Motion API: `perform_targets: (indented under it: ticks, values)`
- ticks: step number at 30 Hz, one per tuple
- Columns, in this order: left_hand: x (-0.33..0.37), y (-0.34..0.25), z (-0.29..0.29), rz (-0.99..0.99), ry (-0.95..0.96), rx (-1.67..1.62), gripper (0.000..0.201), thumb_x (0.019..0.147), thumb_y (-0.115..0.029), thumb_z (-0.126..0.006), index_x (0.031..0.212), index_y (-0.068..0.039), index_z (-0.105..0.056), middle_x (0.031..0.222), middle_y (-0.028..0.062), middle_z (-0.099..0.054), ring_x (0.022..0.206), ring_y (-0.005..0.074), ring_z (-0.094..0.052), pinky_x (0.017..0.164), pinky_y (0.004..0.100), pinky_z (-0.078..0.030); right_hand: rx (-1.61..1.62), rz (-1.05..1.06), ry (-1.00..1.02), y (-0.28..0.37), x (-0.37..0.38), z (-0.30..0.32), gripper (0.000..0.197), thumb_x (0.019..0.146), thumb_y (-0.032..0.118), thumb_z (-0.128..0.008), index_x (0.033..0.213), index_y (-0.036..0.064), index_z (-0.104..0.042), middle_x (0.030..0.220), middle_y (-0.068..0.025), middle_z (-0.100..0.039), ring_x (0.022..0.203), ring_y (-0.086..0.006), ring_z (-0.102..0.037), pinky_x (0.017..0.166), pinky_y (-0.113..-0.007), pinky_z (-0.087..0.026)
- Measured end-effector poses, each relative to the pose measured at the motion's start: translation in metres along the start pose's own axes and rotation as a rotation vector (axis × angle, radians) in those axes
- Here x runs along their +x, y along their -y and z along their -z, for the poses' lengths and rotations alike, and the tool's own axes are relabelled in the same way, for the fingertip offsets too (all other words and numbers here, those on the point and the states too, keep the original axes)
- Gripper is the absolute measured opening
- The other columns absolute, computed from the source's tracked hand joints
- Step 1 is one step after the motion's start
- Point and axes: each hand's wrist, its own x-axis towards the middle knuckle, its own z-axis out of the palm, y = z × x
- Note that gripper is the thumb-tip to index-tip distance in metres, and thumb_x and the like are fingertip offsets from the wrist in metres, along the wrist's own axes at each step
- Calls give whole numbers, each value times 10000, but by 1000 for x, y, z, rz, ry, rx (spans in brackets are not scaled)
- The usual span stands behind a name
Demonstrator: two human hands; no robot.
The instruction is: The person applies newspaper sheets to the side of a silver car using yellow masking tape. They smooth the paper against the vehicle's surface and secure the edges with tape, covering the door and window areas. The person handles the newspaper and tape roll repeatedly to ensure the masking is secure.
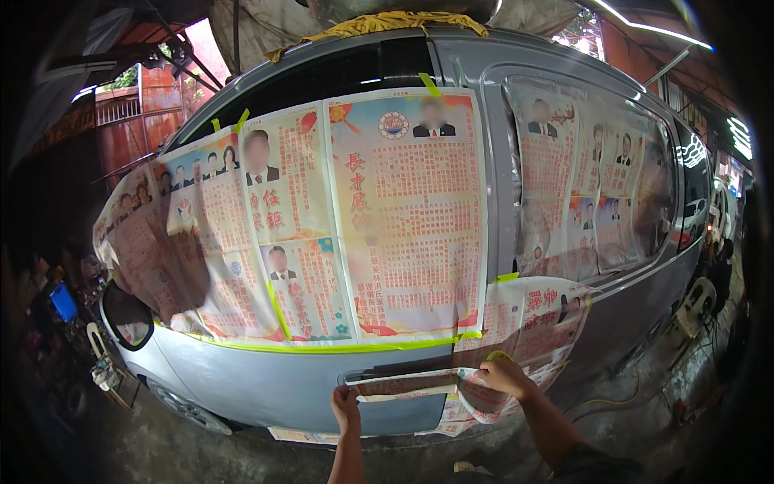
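My left hand point(345, 403) pinches the left end of a folded newspaper strip point(407, 387), low in front of a grey van's side point(266, 379). At the strip's other end my right hand point(505, 377) is closed on the paper, close to a curl of yellow-green masking tape point(498, 355). Whether the fingers also grip that tape I cannot tell. Behind the right hand, a newspaper sheet point(556, 327) hangs on the lower panel. Above, large printed sheets point(411, 218) cover the windows and upper door, with a yellow-green tape line point(379, 347) along their bottom edge.
More paper under clear film covers the rear side window point(597, 185). A yellow cloth point(395, 26) lies on the roof. The side mirror point(127, 316) juts out at left, near a stool point(109, 367). A plastic chair point(695, 306) stands at right, and a hose point(609, 401) crosses the floor.
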Motion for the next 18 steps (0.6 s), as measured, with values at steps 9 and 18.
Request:
perform_targets:
  ticks: [9,18]
  values:
    - [-16,-5,14,39,-45,36,161,894,-76,-724,1015,-37,-627,849,7,-621,738,101,-565,639,275,-481,-15,283,-77,-10,7,-17,332,894,336,-719,773,28,-738,751,-222,-674,782,-414,-678,721,-520,-524]
    - [-21,18,10,83,26,-15,218,959,-143,-698,1114,1,-646,967,32,-655,857,120,-598,763,294,-505,-38,7,207,-2,5,-1,251,933,245,-638,885,4,-692,903,-252,-676,884,-442,-672,756,-501,-508]
